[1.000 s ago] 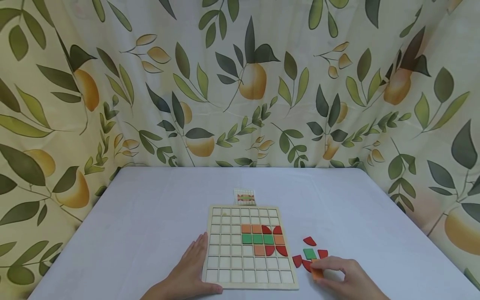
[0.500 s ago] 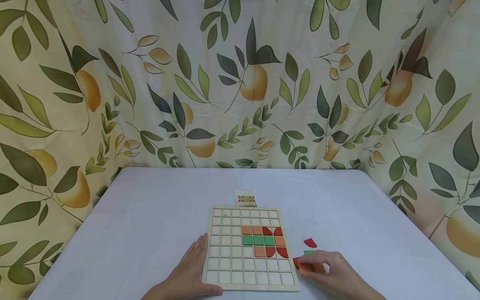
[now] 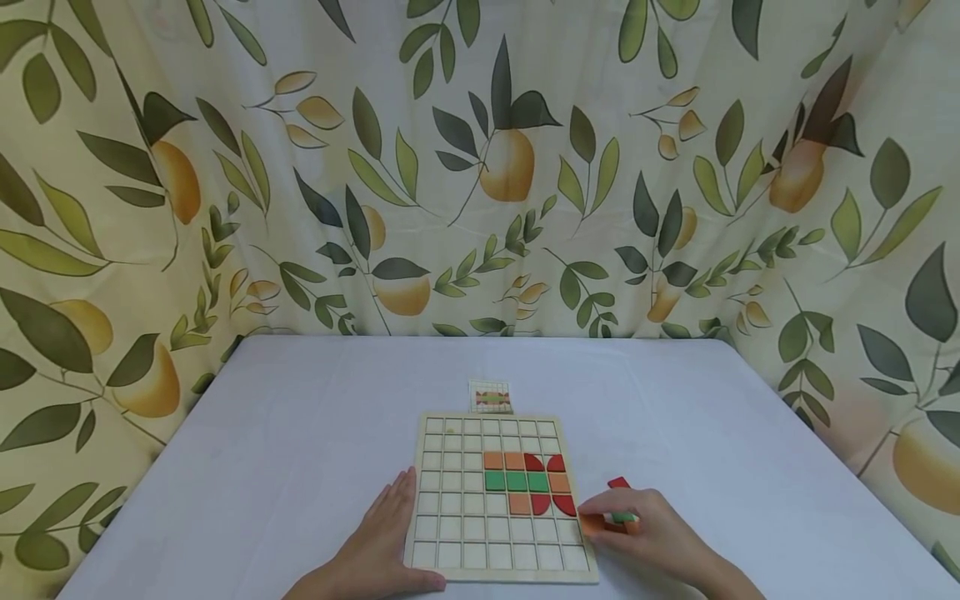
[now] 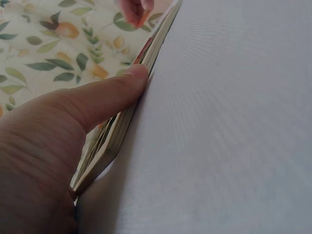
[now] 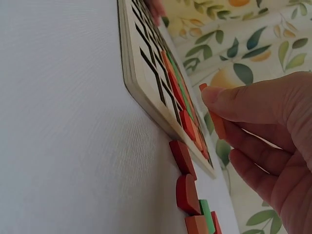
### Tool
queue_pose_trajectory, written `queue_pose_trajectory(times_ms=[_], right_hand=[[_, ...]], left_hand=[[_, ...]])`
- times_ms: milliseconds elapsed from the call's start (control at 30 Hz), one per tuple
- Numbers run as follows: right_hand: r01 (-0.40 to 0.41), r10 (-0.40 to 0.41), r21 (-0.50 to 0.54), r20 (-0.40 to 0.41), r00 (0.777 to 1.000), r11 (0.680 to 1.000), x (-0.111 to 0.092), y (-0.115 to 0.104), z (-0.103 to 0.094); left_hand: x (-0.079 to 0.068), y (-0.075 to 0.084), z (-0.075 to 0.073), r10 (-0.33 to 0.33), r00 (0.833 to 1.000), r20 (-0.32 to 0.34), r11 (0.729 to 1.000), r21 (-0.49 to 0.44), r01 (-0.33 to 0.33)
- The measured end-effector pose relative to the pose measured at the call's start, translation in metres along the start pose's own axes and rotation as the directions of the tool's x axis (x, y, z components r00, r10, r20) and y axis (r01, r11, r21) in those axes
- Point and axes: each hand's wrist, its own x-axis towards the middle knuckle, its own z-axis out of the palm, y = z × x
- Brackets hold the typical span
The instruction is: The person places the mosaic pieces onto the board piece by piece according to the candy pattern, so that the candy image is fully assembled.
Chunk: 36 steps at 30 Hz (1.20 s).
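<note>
A wooden grid board [image 3: 462, 528] lies on the white table, with orange and green squares and red quarter-round tiles set in its right half. My left hand [image 3: 375, 533] rests along its left side, fingers straight; in the left wrist view the thumb [image 4: 112, 95] touches the near edge. Just off the board's right edge, my right hand [image 3: 648, 529] pinches an orange square tile [image 5: 217, 124] between thumb and fingers, raised above the table. Below that hand lie loose tiles: red ones [image 5: 187, 194], a green one [image 5: 207, 214] and an orange one [image 5: 196, 224], partly hidden in the head view.
A small card [image 3: 491, 397] printed with a coloured grid pattern lies at the board's far edge. White cloth covers the table [image 3: 337, 417]. Behind and at both sides hangs a curtain [image 3: 506, 250] with fruit and leaves.
My right hand has lifted an orange tile from the loose pieces and carried it left and slightly away, up to the board's right edge. My left hand stays in place.
</note>
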Motion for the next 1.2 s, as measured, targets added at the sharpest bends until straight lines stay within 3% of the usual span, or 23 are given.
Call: queue_pose_trajectory(times_ms=[167,333,433,600,733,1200], right_hand=[[-0.002,0.002,0.011,0.010,1.000,1.000,0.005,-0.001,0.003],[0.132,-0.132,0.004,-0.021,0.991,0.991,0.012,0.000,0.006],[0.176,-0.176,0.010,-0.023,0.984,0.984,0.019,-0.011,0.006],[0.128,-0.128,0.007,0.006,0.992,0.992,0.025,-0.020,0.005],[0.061,-0.061,0.000,0.040,0.997,0.998,0.024,-0.005,0.009],[0.029,-0.032,0.052,0.051,0.998,0.998,0.038,-0.010,0.015]], left_hand=[[0.000,-0.001,0.001,0.005,1.000,-0.006,1.000,0.005,-0.004],[0.000,-0.004,0.001,0.032,0.999,-0.020,0.999,0.008,-0.032],[0.000,-0.005,0.002,0.037,0.999,-0.021,0.999,0.005,-0.037],[0.001,-0.004,0.001,0.021,1.000,-0.006,1.000,-0.004,-0.021],[0.000,-0.003,0.000,0.025,1.000,-0.005,1.000,0.002,-0.025],[0.000,-0.002,0.000,0.028,1.000,-0.004,1.000,-0.004,-0.028]])
